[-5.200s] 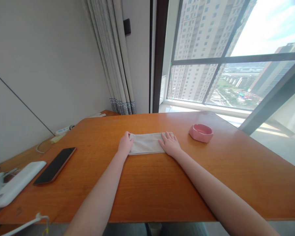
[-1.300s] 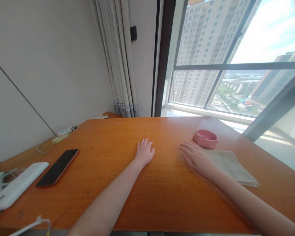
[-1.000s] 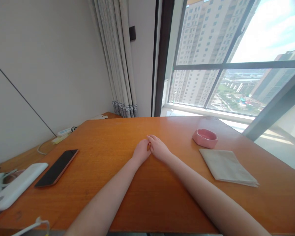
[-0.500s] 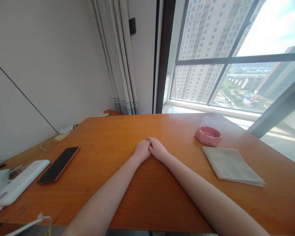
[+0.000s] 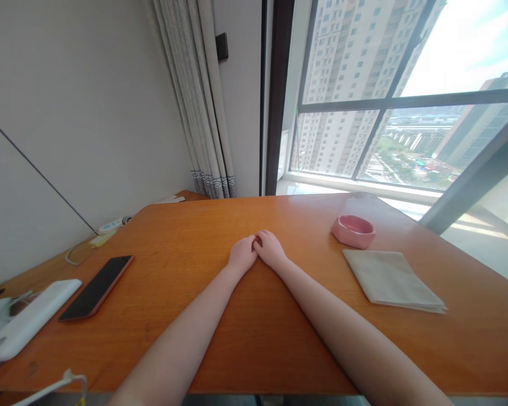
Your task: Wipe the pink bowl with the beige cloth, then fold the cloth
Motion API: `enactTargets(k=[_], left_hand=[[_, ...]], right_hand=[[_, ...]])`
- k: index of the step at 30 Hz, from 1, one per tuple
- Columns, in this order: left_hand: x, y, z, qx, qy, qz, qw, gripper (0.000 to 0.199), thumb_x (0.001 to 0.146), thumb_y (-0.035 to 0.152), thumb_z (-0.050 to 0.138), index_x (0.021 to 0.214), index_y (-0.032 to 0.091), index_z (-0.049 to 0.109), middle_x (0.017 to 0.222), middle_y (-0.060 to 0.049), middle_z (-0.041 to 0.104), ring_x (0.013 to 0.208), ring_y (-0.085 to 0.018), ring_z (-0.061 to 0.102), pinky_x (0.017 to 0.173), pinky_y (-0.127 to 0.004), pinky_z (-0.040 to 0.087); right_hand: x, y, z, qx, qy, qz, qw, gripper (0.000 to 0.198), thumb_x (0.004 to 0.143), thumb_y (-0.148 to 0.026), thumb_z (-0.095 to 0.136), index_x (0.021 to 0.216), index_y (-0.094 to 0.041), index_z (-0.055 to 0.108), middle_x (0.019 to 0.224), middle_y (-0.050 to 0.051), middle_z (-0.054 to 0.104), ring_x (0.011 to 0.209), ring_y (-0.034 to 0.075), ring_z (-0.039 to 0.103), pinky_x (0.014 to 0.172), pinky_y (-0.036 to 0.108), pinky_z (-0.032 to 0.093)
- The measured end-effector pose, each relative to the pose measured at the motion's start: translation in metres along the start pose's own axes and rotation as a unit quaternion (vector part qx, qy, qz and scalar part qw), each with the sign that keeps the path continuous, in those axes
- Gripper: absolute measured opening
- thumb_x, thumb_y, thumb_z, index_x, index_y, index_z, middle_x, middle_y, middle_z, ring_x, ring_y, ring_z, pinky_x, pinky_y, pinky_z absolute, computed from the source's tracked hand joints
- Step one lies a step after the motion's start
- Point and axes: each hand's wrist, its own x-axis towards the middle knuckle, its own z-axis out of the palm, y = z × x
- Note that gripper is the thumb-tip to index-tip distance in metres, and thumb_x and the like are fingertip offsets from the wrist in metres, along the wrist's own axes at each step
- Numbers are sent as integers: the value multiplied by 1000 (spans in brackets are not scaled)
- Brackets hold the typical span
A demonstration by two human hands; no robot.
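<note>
My left hand (image 5: 242, 254) and my right hand (image 5: 270, 248) rest on the wooden table, meeting at its middle. Their fingers are curled and touch each other, with a small gap between the two hands near the thumbs. Both look closed, and no object shows in either; part of the fingers is hidden from this side. To the right lie a folded grey-beige cloth (image 5: 392, 279) and, just behind it, a pink angular bowl (image 5: 352, 232), both apart from my hands. A dark-screened phone (image 5: 96, 288) lies flat on the left.
The wooden table (image 5: 186, 237) has its front edge close to me. At the left edge are a white elongated device (image 5: 36, 318), a white cable (image 5: 51, 388) and a power strip (image 5: 112, 225). A curtain (image 5: 198, 101) and a large window (image 5: 376, 107) stand beyond.
My hands have loosened slightly, with a small gap opening between them where the fingers overlapped more before. The whole view has shifted a little; the objects on the table lie as before.
</note>
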Motion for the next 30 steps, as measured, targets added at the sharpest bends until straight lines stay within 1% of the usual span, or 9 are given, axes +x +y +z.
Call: enactTargets(k=[4, 6, 8, 11, 13, 16, 22, 26, 30], left_hand=[[9, 10, 4, 81, -11, -74, 994, 29, 91, 25, 35, 111, 16, 53, 94, -14, 68, 88, -25, 65, 75, -35, 47], [11, 12, 6, 91, -8, -87, 992, 29, 91, 25, 34, 112, 15, 52, 92, -14, 68, 86, -25, 66, 73, -34, 47], [11, 10, 6, 74, -1, -74, 995, 27, 90, 26, 37, 110, 17, 53, 93, -12, 68, 87, -24, 66, 73, -32, 46], [9, 2, 3, 33, 6, -28, 999, 24, 89, 29, 39, 103, 20, 57, 92, -8, 69, 86, -23, 65, 71, -30, 45], [8, -2, 1, 12, 3, -5, 1000, 25, 90, 32, 38, 98, 21, 58, 89, -6, 69, 83, -22, 65, 69, -29, 45], [7, -2, -1, 3, -6, 1, 1000, 24, 89, 33, 39, 96, 21, 59, 90, -6, 69, 83, -21, 65, 70, -28, 45], [5, 4, -2, 11, -7, 6, 1000, 20, 86, 26, 42, 97, 20, 59, 96, -7, 69, 89, -21, 64, 74, -29, 45], [5, 3, -2, 15, -6, 14, 1000, 19, 84, 21, 44, 96, 21, 59, 99, -6, 68, 91, -21, 63, 76, -29, 45], [6, 1, 0, 17, -6, 18, 1000, 20, 85, 22, 42, 95, 21, 59, 96, -6, 68, 87, -21, 63, 74, -29, 45]], right_hand=[[3, 2, 0, 2, 8, 10, 1000, 23, 88, -17, 39, 98, -17, 60, 104, 10, 62, 100, 19, 53, 92, 32, 39], [3, 2, 0, 15, 12, 20, 1000, 25, 89, -17, 38, 102, -16, 60, 107, 10, 62, 102, 19, 53, 93, 32, 38], [1, 3, -2, 24, 14, 16, 999, 25, 89, -18, 40, 104, -16, 60, 107, 10, 62, 104, 19, 53, 94, 31, 38], [0, 6, -6, 25, 22, -3, 999, 23, 90, -23, 42, 103, -17, 60, 108, 9, 62, 105, 18, 53, 95, 31, 38], [0, 9, -9, 13, 28, -8, 999, 26, 94, -27, 37, 99, -18, 60, 105, 8, 63, 104, 17, 53, 95, 30, 38], [1, 10, -11, -12, 16, -5, 1000, 34, 97, -28, 28, 94, -19, 61, 100, 7, 64, 101, 17, 55, 93, 30, 38], [-7, 3, -10, -42, -15, -11, 999, 31, 94, -28, 36, 118, -19, 54, 121, 10, 59, 113, 20, 51, 99, 35, 34], [-9, 1, -9, -50, -15, -17, 998, 24, 93, -26, 38, 103, -19, 58, 110, 8, 62, 105, 19, 54, 95, 33, 37], [-8, 2, -7, -44, -5, -29, 999, 23, 91, -24, 39, 97, -16, 60, 104, 10, 64, 100, 20, 56, 92, 34, 39]])
